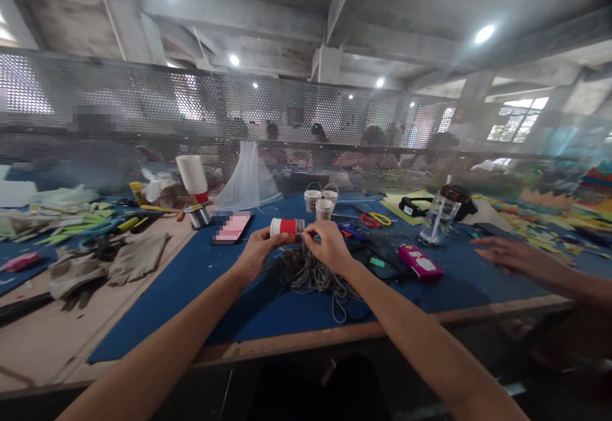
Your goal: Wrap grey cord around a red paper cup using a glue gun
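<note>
My left hand [255, 252] is closed round a small red and white paper cup [285, 226] that lies on its side above the blue mat. My right hand [329, 243] pinches at the cup's open end, fingers pressed together on a grey cord. A tangled bundle of grey cord [310, 274] lies under and between both hands on the blue mat [201, 300]. Three small white cups [320, 203] stand just beyond the hands.
A phone [232, 228], a stack of white cups [192, 175], scissors [375, 219], a clear jar [437, 217] and a pink device [419, 261] lie around. Another person's arm [535, 261] reaches in from the right. Grey gloves [115, 261] lie left. A mesh screen stands behind.
</note>
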Motion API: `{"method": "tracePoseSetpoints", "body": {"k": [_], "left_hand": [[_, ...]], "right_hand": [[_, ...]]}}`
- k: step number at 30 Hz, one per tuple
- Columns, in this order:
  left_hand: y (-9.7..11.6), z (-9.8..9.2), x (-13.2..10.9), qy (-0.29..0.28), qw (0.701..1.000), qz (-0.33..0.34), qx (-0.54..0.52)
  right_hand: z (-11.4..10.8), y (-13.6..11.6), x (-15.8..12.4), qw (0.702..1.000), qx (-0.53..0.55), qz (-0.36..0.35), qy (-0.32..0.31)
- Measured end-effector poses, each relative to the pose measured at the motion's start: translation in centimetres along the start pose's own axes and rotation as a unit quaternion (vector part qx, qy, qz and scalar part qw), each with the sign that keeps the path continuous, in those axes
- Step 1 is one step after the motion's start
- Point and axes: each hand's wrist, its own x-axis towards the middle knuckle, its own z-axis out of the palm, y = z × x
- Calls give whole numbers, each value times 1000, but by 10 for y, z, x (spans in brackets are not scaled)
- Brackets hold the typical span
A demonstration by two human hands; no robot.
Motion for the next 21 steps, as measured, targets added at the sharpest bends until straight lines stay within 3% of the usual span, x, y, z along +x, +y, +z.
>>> {"method": "tracePoseSetpoints", "body": {"k": [21], "left_hand": [[1,0,0,4,1000,-8,1]], "right_hand": [[0,0,-1,1000,2,1,1]]}}
